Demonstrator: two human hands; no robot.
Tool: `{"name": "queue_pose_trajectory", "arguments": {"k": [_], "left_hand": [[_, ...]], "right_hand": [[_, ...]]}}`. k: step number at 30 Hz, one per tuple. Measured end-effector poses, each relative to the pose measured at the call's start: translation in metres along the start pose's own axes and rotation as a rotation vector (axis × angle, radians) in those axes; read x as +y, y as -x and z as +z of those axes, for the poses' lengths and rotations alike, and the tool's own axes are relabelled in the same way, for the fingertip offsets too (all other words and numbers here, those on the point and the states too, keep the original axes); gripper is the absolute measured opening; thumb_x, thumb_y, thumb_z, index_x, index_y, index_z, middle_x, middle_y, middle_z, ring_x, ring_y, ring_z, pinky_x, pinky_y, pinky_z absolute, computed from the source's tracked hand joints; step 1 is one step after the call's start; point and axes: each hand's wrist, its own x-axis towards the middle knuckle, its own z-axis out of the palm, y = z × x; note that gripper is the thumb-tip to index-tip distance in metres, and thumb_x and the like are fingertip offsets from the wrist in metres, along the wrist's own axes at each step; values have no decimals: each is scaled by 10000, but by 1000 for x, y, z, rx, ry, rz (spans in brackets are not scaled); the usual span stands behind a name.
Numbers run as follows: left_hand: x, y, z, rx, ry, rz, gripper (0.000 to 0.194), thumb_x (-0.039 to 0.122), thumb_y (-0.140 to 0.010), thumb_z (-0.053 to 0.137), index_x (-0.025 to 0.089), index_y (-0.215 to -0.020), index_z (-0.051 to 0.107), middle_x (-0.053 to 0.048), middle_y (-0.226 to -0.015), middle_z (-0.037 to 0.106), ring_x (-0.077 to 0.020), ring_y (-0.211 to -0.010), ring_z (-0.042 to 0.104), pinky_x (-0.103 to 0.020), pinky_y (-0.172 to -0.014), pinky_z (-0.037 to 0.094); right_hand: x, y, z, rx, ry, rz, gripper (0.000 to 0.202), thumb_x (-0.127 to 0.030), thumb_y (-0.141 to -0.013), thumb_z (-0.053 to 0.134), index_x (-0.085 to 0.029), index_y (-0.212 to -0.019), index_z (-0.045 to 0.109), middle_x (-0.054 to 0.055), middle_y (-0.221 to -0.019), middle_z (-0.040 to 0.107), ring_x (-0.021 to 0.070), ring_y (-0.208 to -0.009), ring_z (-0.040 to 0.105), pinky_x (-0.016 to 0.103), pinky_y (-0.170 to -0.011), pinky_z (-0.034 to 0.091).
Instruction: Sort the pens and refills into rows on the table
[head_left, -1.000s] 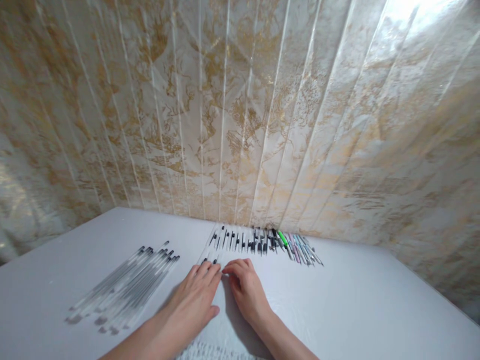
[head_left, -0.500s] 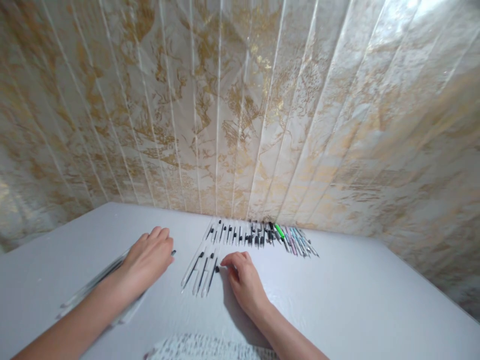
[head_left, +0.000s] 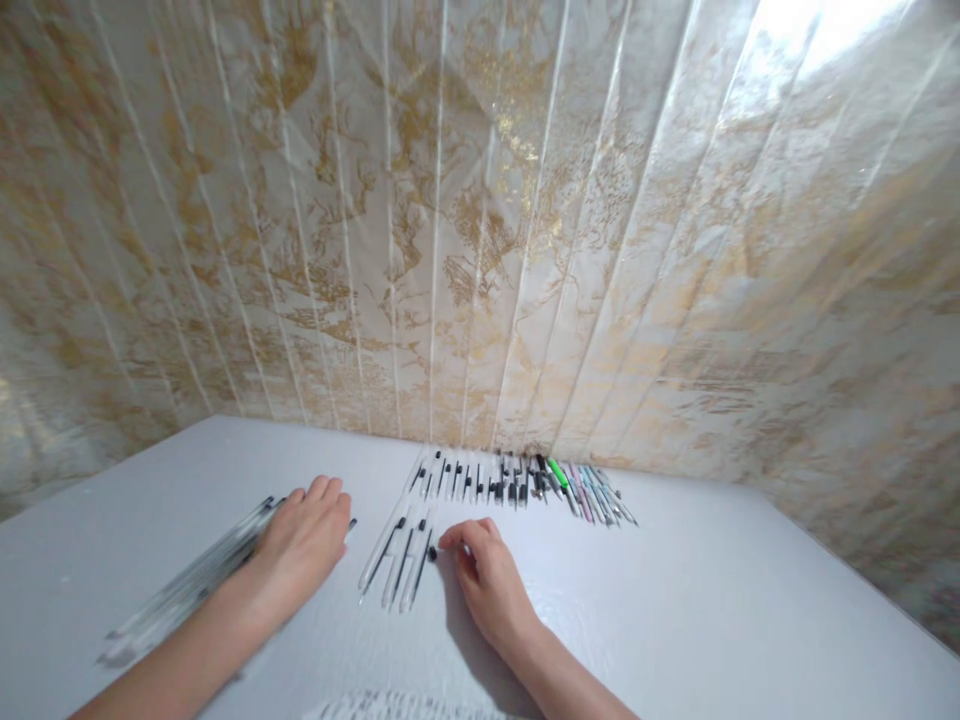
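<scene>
My left hand [head_left: 304, 548] lies palm down on a pile of clear pens with black caps [head_left: 187, 590] at the left of the white table [head_left: 720, 600]. Its fingers are spread flat over the pens, not curled round any one that I can see. My right hand [head_left: 487, 580] rests on the table with its fingertips touching the black cap end of a small group of three clear pens [head_left: 397, 560] lying side by side between my hands.
A long row of pens [head_left: 517, 482] lies along the back of the table against the wall, with a green one [head_left: 557, 472] and pastel ones at its right end. A glossy gold-and-white panelled wall [head_left: 480, 220] rises behind. A patterned cloth edge [head_left: 405, 705] shows at the bottom.
My left hand moved from beside my right hand out to the pile of pens on the left. The three pens it had covered now lie exposed. My right hand stayed nearly still.
</scene>
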Motion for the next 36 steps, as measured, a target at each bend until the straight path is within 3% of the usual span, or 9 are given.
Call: {"name": "queue_pose_trajectory", "arguments": {"k": [5, 9, 15, 21, 25, 29, 33, 36], "left_hand": [[5, 0, -5, -55, 5, 42, 244, 86, -814, 499, 56, -915, 719, -202, -1055, 643, -339, -1075, 546, -425, -872, 423], [11, 4, -13, -17, 39, 22, 238, 96, -836, 465, 44, -898, 688, -218, -1034, 650, -352, -1054, 576, -416, -840, 440], [17, 11, -25, -91, 367, 34, 223, 196, -959, 286, 147, -993, 501, -68, -723, 674, -222, -671, 662, -290, -596, 394], [31, 17, -32, -63, 432, 54, 178, 212, -984, 257, 196, -980, 434, -20, -712, 658, -195, -659, 664, -251, -549, 322], [50, 25, -27, -70, 490, 122, 132, 217, -978, 314, 222, -1016, 440, -21, -820, 699, -203, -738, 696, -245, -571, 347], [68, 35, -19, -20, 568, 209, 88, 218, -964, 375, 241, -977, 459, 3, -827, 699, -202, -752, 697, -254, -609, 388], [73, 38, -11, 173, 638, 250, 59, 181, -920, 462, 240, -925, 468, 20, -843, 671, -176, -736, 670, -248, -618, 394], [72, 37, -7, 296, 647, 293, 67, 199, -908, 497, 231, -849, 493, 25, -793, 631, -155, -684, 620, -243, -603, 371]], "right_hand": [[0, -1, -1, 7, -14, -7, 397, 94, -741, 423, -172, -909, 664, 62, -901, 600, 189, -917, 564, 291, -844, 433], [0, 0, -2, 8, -6, 18, 393, 92, -743, 414, -179, -876, 667, 50, -856, 590, 179, -867, 559, 278, -801, 427], [-3, 0, -3, -21, -11, 4, 402, 103, -723, 415, -182, -850, 668, 33, -815, 590, 166, -816, 549, 255, -751, 406], [-7, 1, -6, -13, -50, 20, 347, 56, -756, 428, -187, -815, 669, 29, -796, 594, 161, -791, 533, 254, -741, 383], [-15, -1, -14, -48, -258, 28, 179, -228, -920, 460, -183, -833, 609, 15, -765, 603, 152, -735, 512, 252, -703, 379], [-25, -1, -26, -217, -304, 57, 521, -550, -952, 333, -185, -612, 482, -30, -574, 437, 114, -564, 399, 240, -579, 314], [-31, 0, -42, -184, -118, 68, 559, -636, -902, 373, -196, -558, 400, -49, -532, 348, 99, -524, 321, 247, -529, 232], [-32, -1, -52, -156, -124, 114, 567, -671, -859, 412, -215, -546, 292, -62, -543, 221, 94, -521, 223, 257, -500, 171]]}}
